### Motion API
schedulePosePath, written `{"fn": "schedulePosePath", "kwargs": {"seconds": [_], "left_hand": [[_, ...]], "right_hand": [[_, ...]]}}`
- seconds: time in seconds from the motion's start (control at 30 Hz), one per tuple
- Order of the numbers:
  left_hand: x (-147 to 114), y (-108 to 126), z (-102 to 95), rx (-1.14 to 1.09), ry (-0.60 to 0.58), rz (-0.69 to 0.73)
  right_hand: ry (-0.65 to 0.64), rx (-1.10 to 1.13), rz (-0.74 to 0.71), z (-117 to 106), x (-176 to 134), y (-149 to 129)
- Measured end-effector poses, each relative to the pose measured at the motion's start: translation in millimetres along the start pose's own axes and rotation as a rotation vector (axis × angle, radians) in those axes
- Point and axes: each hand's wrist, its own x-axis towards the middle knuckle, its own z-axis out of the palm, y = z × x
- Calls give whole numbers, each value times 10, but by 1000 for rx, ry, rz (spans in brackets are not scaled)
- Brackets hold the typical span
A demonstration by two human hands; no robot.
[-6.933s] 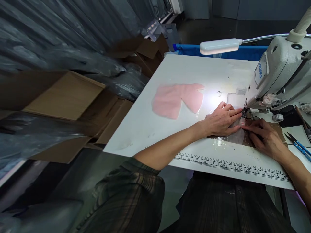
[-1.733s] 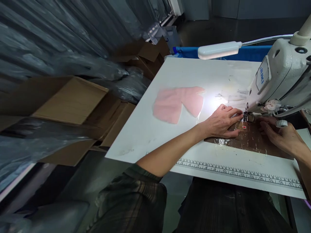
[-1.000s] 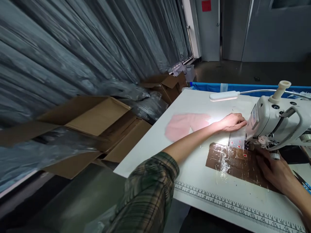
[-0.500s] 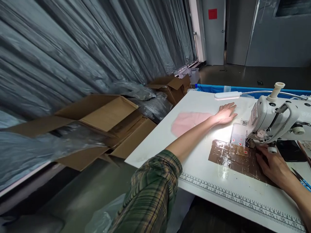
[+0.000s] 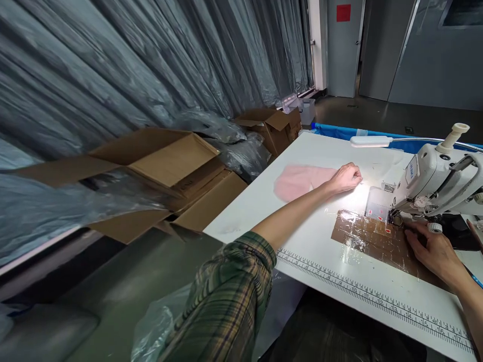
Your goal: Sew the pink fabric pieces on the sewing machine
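My left hand [image 5: 345, 178] rests on the white table, its fingers curled closed beside the right end of a pale pink fabric piece [image 5: 298, 183]. Whatever the fingers may hold is hidden. By the needle area of a white sewing machine [image 5: 418, 173] lies my right hand [image 5: 435, 251], low over a brown board covered in shiny tape [image 5: 370, 241]. Its thumb and forefinger are apart, while the other fingers are partly hidden by the machine. A metal plate with small red marks [image 5: 377, 201] sits left of the presser foot.
A printed ruler strip [image 5: 354, 291] runs along the table's front edge. A white lamp [image 5: 372, 141] on a bendy neck reaches in from the right. Open cardboard boxes [image 5: 173, 161] and plastic wrapping stand on the floor at left, below a grey curtain [image 5: 151, 60]. A dark phone-like slab [image 5: 458, 231] lies behind my right hand.
My left hand's spread fingers have curled closed, and the hand has drawn back slightly toward the pink fabric. My right hand stays beside the needle. The whole view has shifted a little.
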Motion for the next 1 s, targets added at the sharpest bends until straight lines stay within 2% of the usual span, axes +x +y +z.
{"fn": "schedulePosePath", "kwargs": {"seconds": [0.23,0.37,0.43,0.5,0.63,0.73,0.83,1.0], "left_hand": [[94,72,70,-326,-24,-155],[50,8,-87,-358,19,-183],[-53,-64,-246,-284,69,-167],[-216,-147,-416,-105,108,-132],[-608,-281,-616,169,53,-216],[-807,-348,-601,170,31,-279],[-875,-416,-536,89,79,-265],[-869,-531,-497,-97,147,-218]], "right_hand": [[33,-15,11,34,-9,3],[23,-48,14,75,-44,51],[-4,-76,20,90,-65,77],[-37,-114,19,108,-84,96],[-65,-179,4,132,-98,97],[-115,-186,15,110,-76,52],[-172,-187,62,69,-42,-3],[-124,-174,134,52,-20,-22]]}}
